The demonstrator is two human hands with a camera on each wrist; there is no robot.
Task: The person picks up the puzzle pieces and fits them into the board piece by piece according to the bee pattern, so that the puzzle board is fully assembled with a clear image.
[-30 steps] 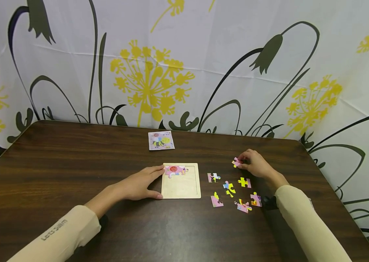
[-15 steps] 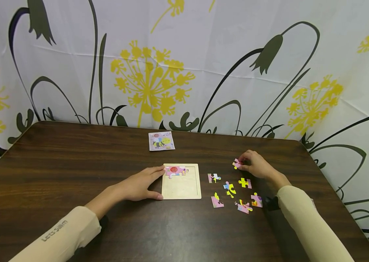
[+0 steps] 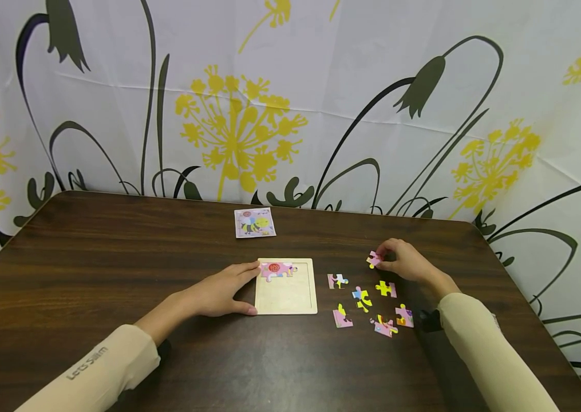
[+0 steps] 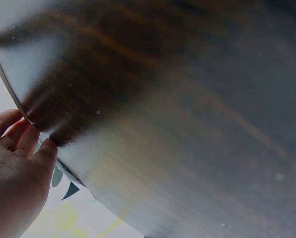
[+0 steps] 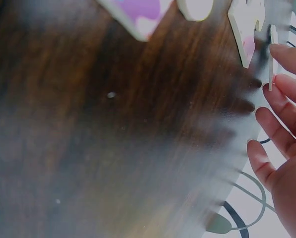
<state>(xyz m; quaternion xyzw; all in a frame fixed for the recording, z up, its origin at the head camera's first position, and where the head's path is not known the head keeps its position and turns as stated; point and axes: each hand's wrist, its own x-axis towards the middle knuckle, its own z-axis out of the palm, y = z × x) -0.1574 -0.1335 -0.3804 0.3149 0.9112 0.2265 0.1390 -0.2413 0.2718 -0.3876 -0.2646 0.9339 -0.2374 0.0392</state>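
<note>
In the head view, my right hand [image 3: 404, 260] pinches a pink puzzle piece with a yellow knob [image 3: 373, 260] at the far right of the loose pieces. The right wrist view shows this piece [image 5: 273, 57] edge-on between the thumb and fingers, a little off the table. My left hand [image 3: 215, 290] rests against the left side of a square wooden puzzle board [image 3: 285, 298], its thumb at the near corner and index finger near the far one. Joined pink pieces with a red circle [image 3: 275, 269] lie in the board's far left part. The left wrist view shows that hand [image 4: 21, 168] low over the tabletop.
Several loose pieces lie right of the board, among them a yellow piece [image 3: 385, 288], a blue and yellow piece [image 3: 362, 297] and a pink piece [image 3: 342, 316]. A bee picture card [image 3: 255, 222] lies beyond the board. A flowered cloth [image 3: 352, 68] hangs behind the table [image 3: 115, 246].
The right hand and its pinched piece have shifted very slightly nearer. The left hand and the board keep their places; the whole head view has drifted a little.
</note>
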